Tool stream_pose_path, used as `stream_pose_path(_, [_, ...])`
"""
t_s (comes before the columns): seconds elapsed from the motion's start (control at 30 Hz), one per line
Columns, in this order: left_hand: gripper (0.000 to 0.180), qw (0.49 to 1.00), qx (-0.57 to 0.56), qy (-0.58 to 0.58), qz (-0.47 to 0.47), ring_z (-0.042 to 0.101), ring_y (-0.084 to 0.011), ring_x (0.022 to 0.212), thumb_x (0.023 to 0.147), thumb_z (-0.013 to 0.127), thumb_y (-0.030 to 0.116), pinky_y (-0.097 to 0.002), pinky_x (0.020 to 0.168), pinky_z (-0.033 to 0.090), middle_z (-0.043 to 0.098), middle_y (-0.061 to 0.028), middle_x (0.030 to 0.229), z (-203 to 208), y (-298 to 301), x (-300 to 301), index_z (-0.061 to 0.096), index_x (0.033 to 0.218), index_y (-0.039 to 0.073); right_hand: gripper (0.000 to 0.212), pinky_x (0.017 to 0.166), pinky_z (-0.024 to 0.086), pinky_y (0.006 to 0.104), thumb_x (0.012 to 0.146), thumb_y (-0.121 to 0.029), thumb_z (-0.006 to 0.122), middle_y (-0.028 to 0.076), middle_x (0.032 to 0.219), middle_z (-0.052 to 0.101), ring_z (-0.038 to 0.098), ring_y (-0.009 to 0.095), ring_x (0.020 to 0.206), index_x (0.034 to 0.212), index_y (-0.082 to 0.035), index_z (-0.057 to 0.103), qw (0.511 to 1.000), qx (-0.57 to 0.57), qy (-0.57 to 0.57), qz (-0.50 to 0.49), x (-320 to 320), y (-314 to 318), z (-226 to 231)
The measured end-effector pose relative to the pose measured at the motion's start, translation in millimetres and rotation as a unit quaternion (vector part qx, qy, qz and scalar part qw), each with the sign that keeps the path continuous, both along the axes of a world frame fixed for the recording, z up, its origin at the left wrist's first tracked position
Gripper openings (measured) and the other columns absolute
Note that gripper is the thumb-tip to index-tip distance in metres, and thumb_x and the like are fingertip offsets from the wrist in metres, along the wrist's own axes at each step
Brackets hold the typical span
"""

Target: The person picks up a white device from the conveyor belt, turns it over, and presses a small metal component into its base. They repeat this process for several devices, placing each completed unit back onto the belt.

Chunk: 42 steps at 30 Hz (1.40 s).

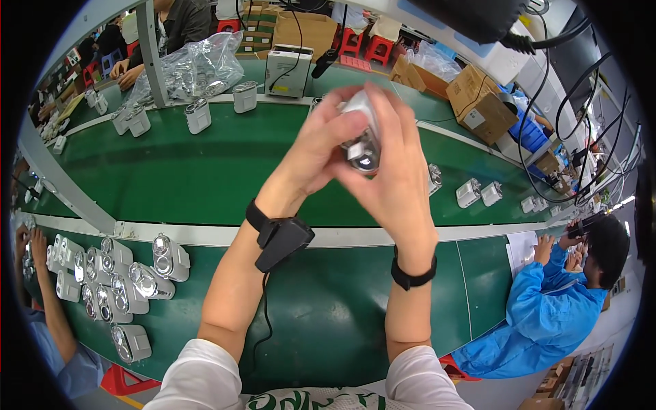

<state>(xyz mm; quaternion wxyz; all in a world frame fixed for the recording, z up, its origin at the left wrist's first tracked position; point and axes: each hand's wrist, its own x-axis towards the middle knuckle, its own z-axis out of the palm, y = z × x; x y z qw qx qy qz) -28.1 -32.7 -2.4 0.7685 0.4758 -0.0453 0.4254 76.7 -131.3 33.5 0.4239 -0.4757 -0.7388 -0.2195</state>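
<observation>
Raised above the green conveyor belt (205,178), a white oval-fronted device with a shiny chrome face (364,160) is gripped between both my hands. My left hand (309,147) closes on its left side, the thumb lying across the white casing. From the other side, the fingers of my right hand (398,154) wrap round it. The chrome end tilts down toward me; motion smears the fingers and part of the casing. Below, several similar white-and-chrome devices (123,294) stand grouped on the left of the green workbench (328,314).
More devices (199,117) sit along the belt, some at right (469,193). A metal post (65,181) rises at left. Black cables (547,123) hang at upper right. A person in blue (547,294) works at right; another person's arm (55,301) reaches in at left. Cartons (482,102) stand behind.
</observation>
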Motion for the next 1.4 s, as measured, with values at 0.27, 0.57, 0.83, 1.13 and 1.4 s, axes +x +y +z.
stream_pose_path(0.27, [0.076,0.896,0.036,0.413,0.161,0.062,-0.0230,0.102,0.083,0.077,0.044,-0.0376,0.082,0.056,0.058,-0.0139,0.122,-83,95,77,0.046,0.137,-0.001,0.069,0.080,0.054,0.0364,0.069,-0.022,0.081,0.023,0.108,0.067,0.069,0.031,0.092,0.125,0.004,0.050,0.881,-0.349,0.276,-0.164,133,43,-90])
stream_pose_path(0.57, [0.061,0.633,0.296,0.272,0.662,0.066,-0.0371,0.098,0.071,0.080,0.024,-0.0410,0.090,0.051,0.069,-0.0216,0.103,-197,234,186,0.060,0.120,-0.006,0.078,0.083,0.054,0.0367,0.063,-0.028,0.085,0.024,0.106,0.067,0.068,0.033,0.094,0.122,0.007,0.049,0.842,-0.421,0.252,-0.227,207,48,-137])
stream_pose_path(0.83, [0.060,0.767,0.214,0.400,0.455,0.066,-0.0249,0.088,0.075,0.079,0.018,-0.0353,0.079,0.052,0.068,-0.0142,0.105,-172,215,182,0.059,0.128,0.001,0.083,0.086,0.054,0.0375,0.061,-0.030,0.087,0.024,0.104,0.068,0.068,0.035,0.096,0.126,0.006,0.048,0.834,-0.449,0.205,-0.247,202,53,-127])
stream_pose_path(1.13, [0.053,0.910,-0.038,0.218,0.350,0.064,-0.0237,0.091,0.073,0.078,0.006,-0.0343,0.081,0.052,0.065,-0.0105,0.104,-115,114,120,0.064,0.124,0.004,0.085,0.088,0.054,0.0385,0.069,-0.030,0.087,0.025,0.116,0.065,0.066,0.033,0.107,0.134,0.004,0.045,0.895,-0.319,0.233,-0.206,173,41,-92])
stream_pose_path(1.4, [0.071,0.772,0.379,0.123,0.496,0.057,-0.0256,0.113,0.072,0.077,0.008,-0.0361,0.097,0.047,0.057,-0.0114,0.121,-68,38,61,0.052,0.140,0.008,0.081,0.095,0.053,0.0356,0.080,-0.010,0.080,0.019,0.129,0.058,0.063,0.023,0.111,0.146,0.002,0.034,0.855,-0.213,0.444,0.161,73,52,-55])
